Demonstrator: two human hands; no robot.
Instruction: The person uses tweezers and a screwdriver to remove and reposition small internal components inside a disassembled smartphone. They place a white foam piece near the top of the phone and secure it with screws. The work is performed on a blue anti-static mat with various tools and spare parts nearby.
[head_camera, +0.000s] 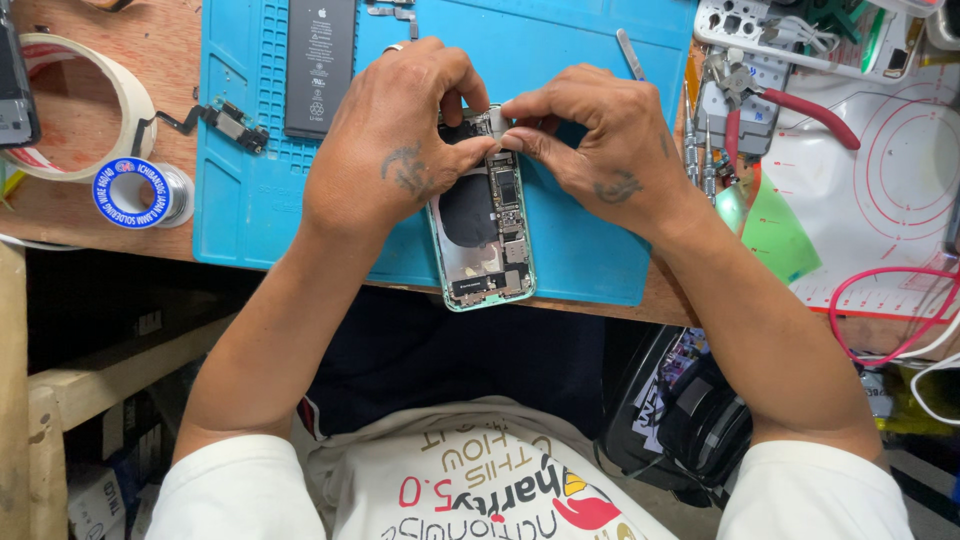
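Opened phone (482, 225), back shell uppermost, lying on a blue work mat (560, 60) at the near edge of a wooden bench (95, 215), lower end just overhanging the mat's edge. Inside: dark round coil, narrow circuit board with small chips, pale green frame all round.

Left hand (395, 135) curled over the upper left corner of the phone, thumb and forefinger pressed together on the top of the board. Right hand (600, 140) opposite, thumb and forefinger pinching a small pale part (497, 118) at the phone's top edge; remaining fingers folded, not spread. Exact nature of that part too small to tell.

Judged handling: light, stiff along the frame, but fragile within; thin ribbon cables and tiny connectors likely to tear or bend under any sideways pull. Smooth frame probably slippery on bare fingers. Safest hold judged to be the long outer edges of the frame, well clear of board and coil; fine parts taken by fingertip pinch only, lifted straight up.

Surroundings: black battery (320, 65) on the mat near the left hand; small cable part with black connector (232, 122) at the mat's left edge. Roll of pale tape (75, 105) and reel of solder wire (140, 193) on the bench at far left. Metal prying tool (630, 54) just beyond the right hand; red-handled pliers (795, 108) and tweezers (700, 150) further right, beside a white mat (890, 190).
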